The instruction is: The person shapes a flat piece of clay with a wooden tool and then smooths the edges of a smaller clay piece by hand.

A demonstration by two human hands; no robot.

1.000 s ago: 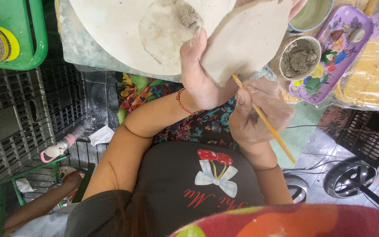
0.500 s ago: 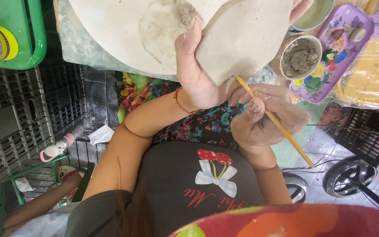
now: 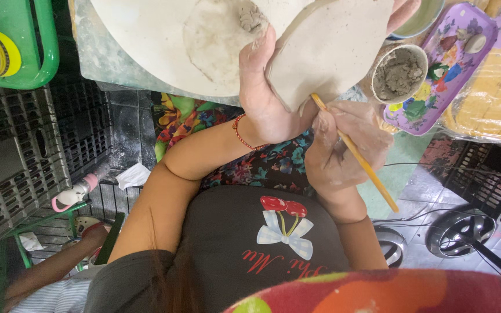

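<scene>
Head camera, looking down: a person's left hand [image 3: 271, 98] closes its grip on a flat slab of pale clay [image 3: 326, 49], thumb laid up the slab's left rim and fingers hidden behind it, so the piece stands tilted above the lap, past the desk's near edge. Right hand [image 3: 343, 148], smeared with clay, pinches a thin wooden stick [image 3: 355, 153] just beside the slab's lower edge; the stick's upper tip touches that edge and its long end slants down to the right, over the floor. Behind the slab, a round white turntable [image 3: 140, 40] covers most of the grey desk [image 3: 97, 66] and bears a small lump of clay [image 3: 250, 17] near its middle. At the desk's right side stand a cup of grey clay slip [image 3: 399, 74], near the right hand's knuckles, and a purple paint palette [image 3: 436, 69], which touches the cup. Room is tight along the slab's right rim, where cup and palette crowd in; below the hands the lap lies open. A green basket [image 3: 30, 58] sits at the desk's left corner, grey plastic crates [image 3: 18, 150] below it. Another person's hand [image 3: 91, 235] shows at lower left, well apart.
</scene>
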